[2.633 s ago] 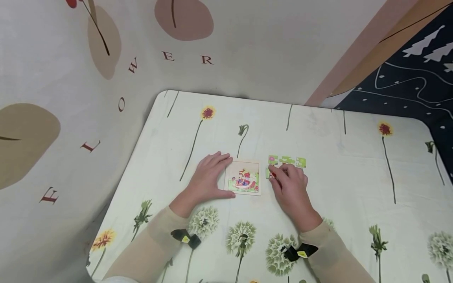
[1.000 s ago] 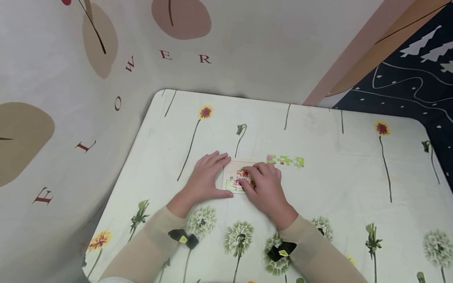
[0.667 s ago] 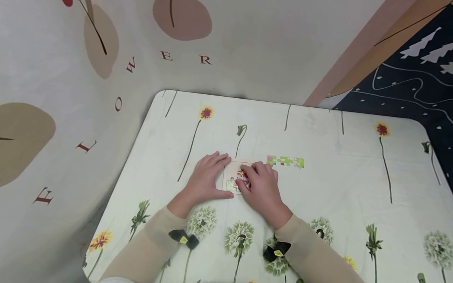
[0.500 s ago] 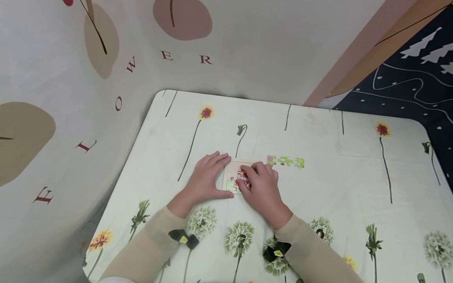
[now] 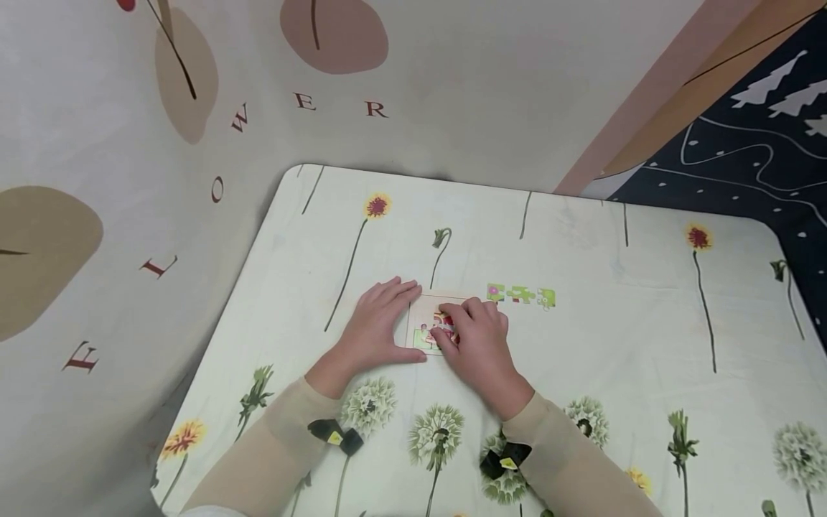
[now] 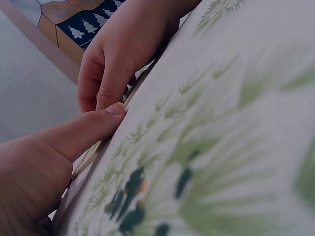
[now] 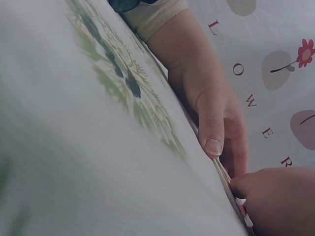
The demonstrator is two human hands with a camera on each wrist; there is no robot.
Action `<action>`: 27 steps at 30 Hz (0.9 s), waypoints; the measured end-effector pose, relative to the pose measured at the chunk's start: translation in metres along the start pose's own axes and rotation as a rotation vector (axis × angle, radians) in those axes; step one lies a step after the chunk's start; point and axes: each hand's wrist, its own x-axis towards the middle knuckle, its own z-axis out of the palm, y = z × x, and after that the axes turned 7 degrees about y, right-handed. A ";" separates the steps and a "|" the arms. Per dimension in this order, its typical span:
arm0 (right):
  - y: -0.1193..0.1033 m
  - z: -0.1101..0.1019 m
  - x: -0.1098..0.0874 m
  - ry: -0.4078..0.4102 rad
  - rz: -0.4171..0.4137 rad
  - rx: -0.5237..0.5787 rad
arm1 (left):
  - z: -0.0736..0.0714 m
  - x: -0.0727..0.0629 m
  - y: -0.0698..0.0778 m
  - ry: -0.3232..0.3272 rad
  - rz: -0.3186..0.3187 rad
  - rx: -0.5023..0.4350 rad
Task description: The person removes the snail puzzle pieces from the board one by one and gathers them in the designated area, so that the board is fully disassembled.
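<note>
A small square jigsaw board (image 5: 423, 307) lies on the table between my hands, with several colourful pieces set in its lower part. My left hand (image 5: 375, 330) rests at its left side, fingers spread at the upper corner and thumb along the near edge. Over the board, my right hand (image 5: 479, 343) pinches a red-and-white puzzle piece (image 5: 446, 317) between thumb and forefinger, partly covered by the fingers. The board's right part is hidden beneath that hand. In the left wrist view, the left thumb (image 6: 106, 118) touches the board's edge beside the right fingers.
Loose green puzzle pieces (image 5: 520, 294) lie in a row just beyond and right of the board. The table (image 5: 614, 316) wears a white cloth printed with flowers. A fabric wall (image 5: 452, 93) with printed letters rises behind its far edge.
My right hand has moved left from the loose pieces onto the board, bringing a puzzle piece with it. Over the last half second it barely shifts. The left hand stays by the board.
</note>
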 end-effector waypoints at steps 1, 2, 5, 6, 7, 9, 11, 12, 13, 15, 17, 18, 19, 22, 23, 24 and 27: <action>0.000 0.000 0.000 -0.003 0.005 0.001 | 0.000 0.000 0.000 0.001 0.001 0.000; 0.000 0.000 0.000 -0.004 0.009 0.002 | 0.000 0.000 0.000 0.001 0.001 0.002; -0.001 0.000 0.000 -0.011 0.024 0.004 | 0.000 0.000 0.000 0.002 0.002 0.004; -0.001 -0.001 0.000 -0.013 0.029 0.004 | 0.000 0.001 0.000 0.003 0.003 0.004; -0.001 -0.001 0.001 -0.016 0.034 0.005 | 0.000 0.001 0.000 0.005 0.003 0.003; -0.001 -0.001 0.001 -0.021 0.044 0.003 | 0.000 0.001 0.000 0.008 0.007 0.005; -0.001 -0.001 0.001 -0.026 0.052 0.003 | 0.000 0.001 0.000 0.011 0.008 0.003; -0.001 -0.001 0.001 -0.028 0.055 0.004 | 0.000 0.001 0.000 0.013 0.009 0.002; -0.001 -0.001 0.001 -0.029 0.058 0.005 | 0.000 0.001 0.000 0.013 0.009 0.002; -0.001 -0.001 0.001 -0.031 0.062 0.006 | 0.000 0.001 0.001 0.011 0.007 0.001; -0.001 -0.001 0.001 -0.032 0.064 0.006 | -0.001 0.001 0.001 0.006 0.004 0.001; -0.001 -0.001 0.001 -0.032 0.065 0.006 | -0.001 0.001 0.001 0.004 0.003 0.002; -0.002 -0.001 0.001 -0.032 0.066 0.007 | -0.001 0.002 0.001 0.003 0.003 0.004; -0.002 -0.001 0.002 -0.033 0.066 0.008 | -0.001 0.002 0.001 0.003 0.004 0.011; -0.002 -0.001 0.002 -0.033 0.067 0.009 | -0.001 0.002 0.001 0.003 0.005 0.014; -0.002 -0.001 0.003 -0.032 0.067 0.012 | -0.001 0.003 0.001 0.003 0.004 0.014; -0.003 -0.002 0.003 -0.035 0.067 0.017 | -0.002 0.002 0.001 0.001 0.001 0.016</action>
